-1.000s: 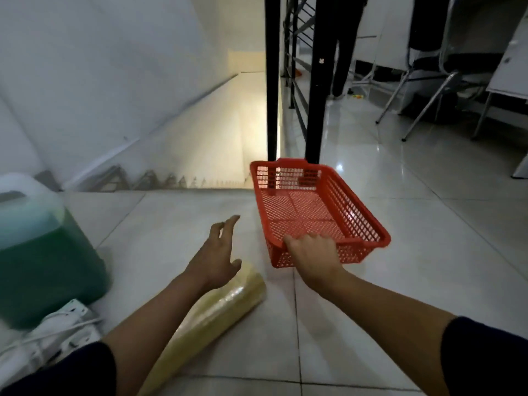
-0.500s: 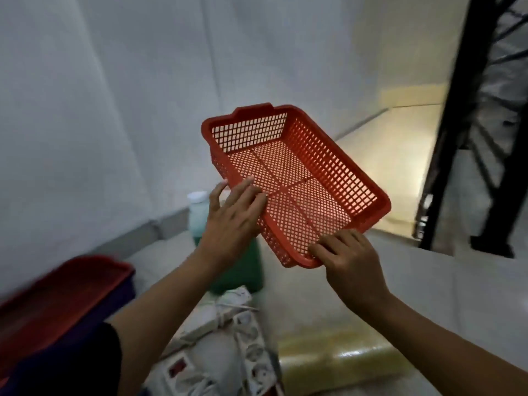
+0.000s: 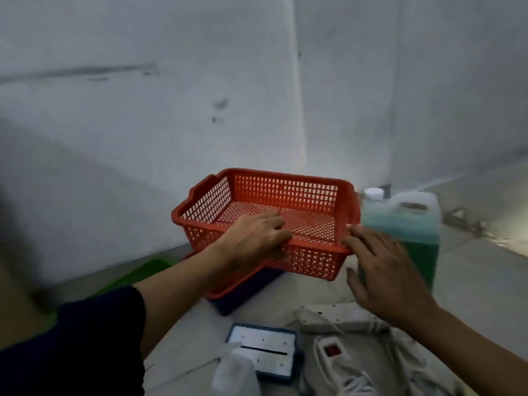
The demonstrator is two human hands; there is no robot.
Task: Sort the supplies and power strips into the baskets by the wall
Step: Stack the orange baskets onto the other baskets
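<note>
The orange basket [image 3: 268, 221] is in the air, low above the floor and close to the wall [image 3: 143, 110], and it is empty; through its mesh bottom nothing shows inside. The left hand [image 3: 257, 238] grips its near long rim, the fingers curled over the edge into the inside, so this hand carries it. The right hand [image 3: 383, 267] is spread, the fingers almost straight, and only the fingertips [image 3: 350, 234] reach the near right corner; I cannot tell if they really touch it or stop just beside it. The long axis of the basket runs left to right, about parallel to the wall, and it tilts a little down toward the person. Under its left part lie more baskets, a red one in a dark blue basket [image 3: 245, 292], partly hidden by the left forearm, and I judge that the orange one must go down beside or upon these. A green shape [image 3: 148, 270] further left is too blurred to name. The jug of green liquid [image 3: 405, 224] stands just to the right behind the basket. The power strips [image 3: 337, 315] lie on the floor below the right hand, which is nearer to them, with a blue-edged white box [image 3: 263, 347] beside; the bottom edge cuts off the white things there.
</note>
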